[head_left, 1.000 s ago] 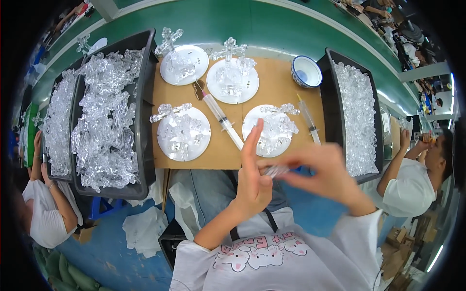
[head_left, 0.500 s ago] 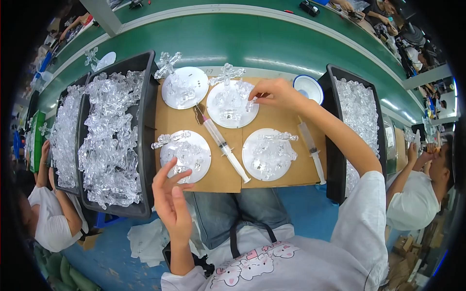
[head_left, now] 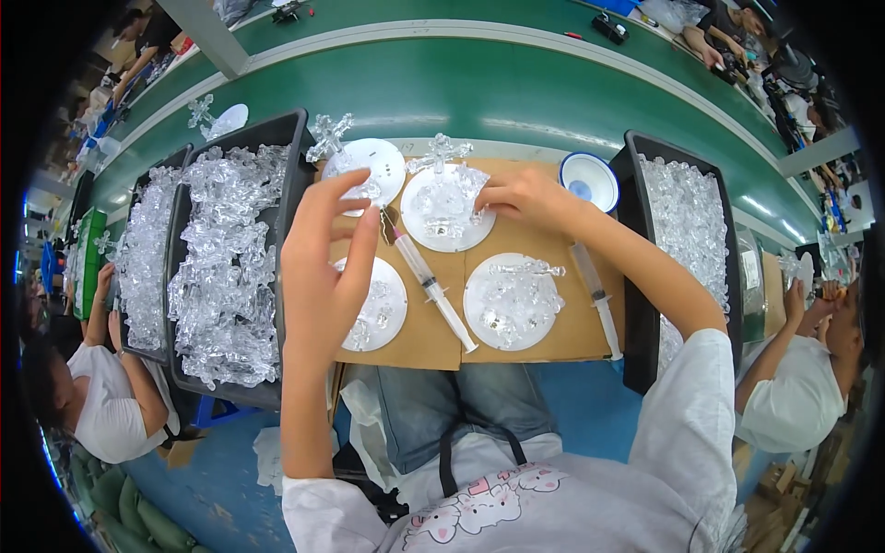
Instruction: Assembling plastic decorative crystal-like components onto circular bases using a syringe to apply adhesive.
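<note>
My right hand (head_left: 525, 196) pinches a small clear plastic piece at the right side of the far middle white disc (head_left: 454, 241). On that disc stand a clear cross (head_left: 441, 152) and other clear parts. My left hand (head_left: 323, 253) is raised with fingers apart, its tips over the front of the far left disc (head_left: 389, 158) and nothing visible between them. Part of the near left disc (head_left: 392, 323) is hidden by it. A near right disc (head_left: 479, 313) carries clear parts. Between the discs lies a syringe (head_left: 428, 279) with a pinkish tip; a second syringe (head_left: 595, 290) lies farther right.
Black bins (head_left: 293, 152) heaped with clear parts flank the cardboard (head_left: 433, 346) on the left, and another black bin (head_left: 636, 369) stands right. A blue-rimmed white bowl (head_left: 604, 175) sits by the right bin. People work on both sides and across the green bench (head_left: 516, 83).
My left hand has risen and moved away from me, from the near left disc to the far left one. My right hand stays at the far middle disc, with its fingertips slightly lower in view.
</note>
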Motion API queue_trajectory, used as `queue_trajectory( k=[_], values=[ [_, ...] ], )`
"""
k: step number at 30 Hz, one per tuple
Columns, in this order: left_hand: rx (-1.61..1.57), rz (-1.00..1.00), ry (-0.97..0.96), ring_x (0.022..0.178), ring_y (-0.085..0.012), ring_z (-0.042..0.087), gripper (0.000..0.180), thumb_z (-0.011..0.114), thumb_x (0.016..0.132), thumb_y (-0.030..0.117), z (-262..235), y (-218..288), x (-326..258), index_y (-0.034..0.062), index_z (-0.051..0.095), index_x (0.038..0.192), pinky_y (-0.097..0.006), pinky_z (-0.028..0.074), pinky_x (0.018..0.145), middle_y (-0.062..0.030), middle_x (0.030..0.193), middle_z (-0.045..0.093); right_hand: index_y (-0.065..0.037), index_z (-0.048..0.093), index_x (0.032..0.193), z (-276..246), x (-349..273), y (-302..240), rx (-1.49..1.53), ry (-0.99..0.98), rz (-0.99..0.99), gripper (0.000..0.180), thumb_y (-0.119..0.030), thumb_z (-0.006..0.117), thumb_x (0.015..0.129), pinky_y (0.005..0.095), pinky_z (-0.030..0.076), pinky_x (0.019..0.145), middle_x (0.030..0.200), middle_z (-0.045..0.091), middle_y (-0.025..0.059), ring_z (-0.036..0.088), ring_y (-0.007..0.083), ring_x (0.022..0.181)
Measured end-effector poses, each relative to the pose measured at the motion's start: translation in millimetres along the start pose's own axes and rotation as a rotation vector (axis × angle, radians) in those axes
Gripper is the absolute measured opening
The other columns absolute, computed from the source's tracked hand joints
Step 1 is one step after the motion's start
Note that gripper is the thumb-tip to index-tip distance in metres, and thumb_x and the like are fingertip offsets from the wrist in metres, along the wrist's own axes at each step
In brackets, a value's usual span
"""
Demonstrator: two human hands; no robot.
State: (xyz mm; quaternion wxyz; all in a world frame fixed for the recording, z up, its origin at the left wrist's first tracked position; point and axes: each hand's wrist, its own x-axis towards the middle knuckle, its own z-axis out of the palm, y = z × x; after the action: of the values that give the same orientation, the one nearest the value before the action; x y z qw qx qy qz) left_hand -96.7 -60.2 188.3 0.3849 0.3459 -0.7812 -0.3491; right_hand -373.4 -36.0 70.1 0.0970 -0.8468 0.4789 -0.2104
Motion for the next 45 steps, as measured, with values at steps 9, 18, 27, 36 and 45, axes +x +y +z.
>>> queue_trajectory(
  k=[9, 18, 27, 36, 45],
  values=[
    [0.195, 0.130, -0.271, 0.093, -0.0264, 0.059, 0.039, 0.066, 0.077, 0.018, 45, -68, 68, 0.0038, 0.052, 0.111, -0.033, 0.048, 0.076, -0.0155, 0.104, 0.058, -0.014, 0.061, 0.095, -1, 1, -12, -0.084, -0.031, -0.019, 0.021, -0.006, 0.058, 0.076, 0.0355, 0.048, 0.065, 0.094, 0.061, 0.0050, 0.060, 0.0255, 0.075],
    [0.149, -0.022, -0.397, 0.073, -0.0341, 0.060, 0.024, 0.069, 0.070, 0.017, 85, -82, 97, -0.0019, 0.060, 0.083, -0.039, 0.046, 0.066, -0.0192, 0.073, 0.061, -0.013, 0.061, 0.101, -71, -31, -70, -0.207, 0.135, 0.197, 0.029, -0.003, 0.056, 0.075, 0.0337, 0.049, 0.060, 0.091, 0.062, 0.0077, 0.061, 0.0260, 0.075],
    [0.205, 0.186, -0.272, 0.064, -0.0261, 0.063, 0.022, 0.067, 0.074, 0.018, 71, -82, 107, -0.0018, 0.062, 0.082, -0.033, 0.047, 0.060, -0.0163, 0.071, 0.063, -0.007, 0.056, 0.108, 23, -41, -244, 0.007, 0.244, 0.398, 0.035, -0.004, 0.060, 0.073, 0.0371, 0.049, 0.074, 0.112, 0.052, 0.0179, 0.054, 0.0311, 0.099],
    [0.243, 0.233, -0.078, 0.060, -0.0201, 0.062, 0.022, 0.067, 0.074, 0.019, 12, -33, 108, -0.0010, 0.063, 0.084, -0.029, 0.045, 0.055, -0.0135, 0.069, 0.063, -0.007, 0.050, 0.111, 77, -7, -208, -0.257, 0.178, 0.591, 0.041, -0.003, 0.056, 0.071, 0.0355, 0.053, 0.059, 0.110, 0.051, 0.0181, 0.057, 0.0298, 0.084],
    [0.249, 0.139, -0.063, 0.057, -0.0078, 0.055, 0.021, 0.065, 0.078, 0.018, -46, -32, 100, -0.0001, 0.064, 0.088, -0.022, 0.044, 0.051, -0.0052, 0.070, 0.063, -0.012, 0.048, 0.117, 85, -16, -206, -0.009, 0.250, 0.677, 0.046, -0.004, 0.057, 0.072, 0.0382, 0.051, 0.061, 0.105, 0.055, 0.0167, 0.059, 0.0314, 0.078]
  ],
)
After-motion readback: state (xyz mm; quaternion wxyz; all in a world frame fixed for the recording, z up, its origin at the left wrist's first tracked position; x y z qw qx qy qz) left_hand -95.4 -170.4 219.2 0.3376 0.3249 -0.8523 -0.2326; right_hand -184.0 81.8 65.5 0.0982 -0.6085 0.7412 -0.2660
